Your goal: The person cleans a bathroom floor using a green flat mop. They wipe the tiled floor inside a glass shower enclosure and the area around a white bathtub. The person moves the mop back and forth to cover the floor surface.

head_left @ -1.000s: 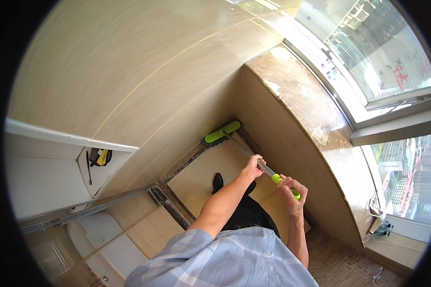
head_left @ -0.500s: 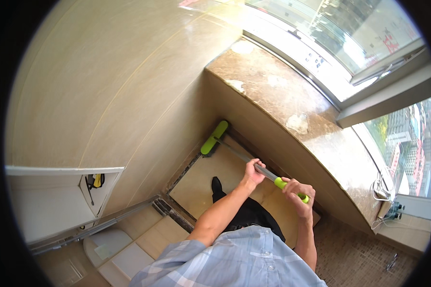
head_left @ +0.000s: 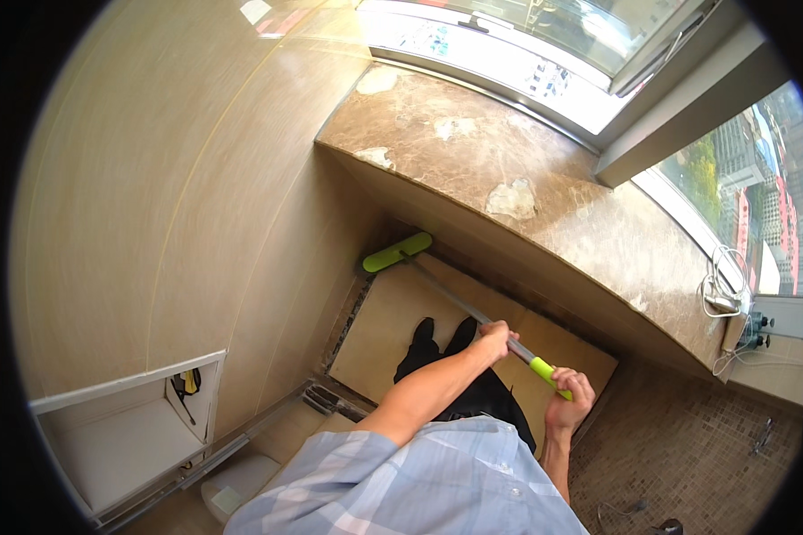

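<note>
A long-handled floor brush [head_left: 446, 292] slants from my hands toward the far left corner of the floor. Its green oblong head [head_left: 396, 253] rests in that corner, beside the wall under the stone ledge; whatever is beneath the head is mostly hidden. Partway down the grey pole, my left hand [head_left: 498, 339] is closed round it. Higher up, my right hand [head_left: 571, 397] grips the green end of the handle. Both my feet, in dark shoes [head_left: 442, 332], stand on the beige floor panel [head_left: 375, 316] behind the brush.
A brown stone ledge [head_left: 544, 178] with pale patches runs under the windows. White cables [head_left: 723, 281] and a green tool [head_left: 756, 330] lie at its right end. Left is a wall niche [head_left: 120, 446] with a yellow-and-black tool [head_left: 186, 388]. Small mosaic tiles [head_left: 678, 437] cover the right floor.
The brush head has swung from pointing along the left wall to lying more sideways in the corner. My view has shifted right, and a second shoe now shows.
</note>
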`<state>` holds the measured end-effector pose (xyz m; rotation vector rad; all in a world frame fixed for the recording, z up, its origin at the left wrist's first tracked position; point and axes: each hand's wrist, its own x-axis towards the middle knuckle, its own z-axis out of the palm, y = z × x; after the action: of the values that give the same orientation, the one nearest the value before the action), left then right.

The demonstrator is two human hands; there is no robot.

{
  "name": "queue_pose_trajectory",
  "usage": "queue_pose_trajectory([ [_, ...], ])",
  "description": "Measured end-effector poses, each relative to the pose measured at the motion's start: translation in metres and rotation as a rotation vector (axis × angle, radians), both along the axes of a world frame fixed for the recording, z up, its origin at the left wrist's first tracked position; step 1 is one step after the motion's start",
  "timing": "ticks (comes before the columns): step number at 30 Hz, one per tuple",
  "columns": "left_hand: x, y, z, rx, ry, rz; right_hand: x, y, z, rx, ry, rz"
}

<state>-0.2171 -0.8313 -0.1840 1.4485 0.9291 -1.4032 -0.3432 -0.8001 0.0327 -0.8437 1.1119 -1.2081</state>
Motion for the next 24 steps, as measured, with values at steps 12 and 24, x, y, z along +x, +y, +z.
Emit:
queue_pose_trajectory([
  [12,-0.083,0.037,0.111,-0.107,0.298,-0.427,-0.017,0.063,0.093,-0.333,0.313,-0.337],
  [24,0.049,0.069,0.052,-0.088,-0.039,-0.219,0.047,0.068,0.045,-0.354,-0.172,0.167],
])
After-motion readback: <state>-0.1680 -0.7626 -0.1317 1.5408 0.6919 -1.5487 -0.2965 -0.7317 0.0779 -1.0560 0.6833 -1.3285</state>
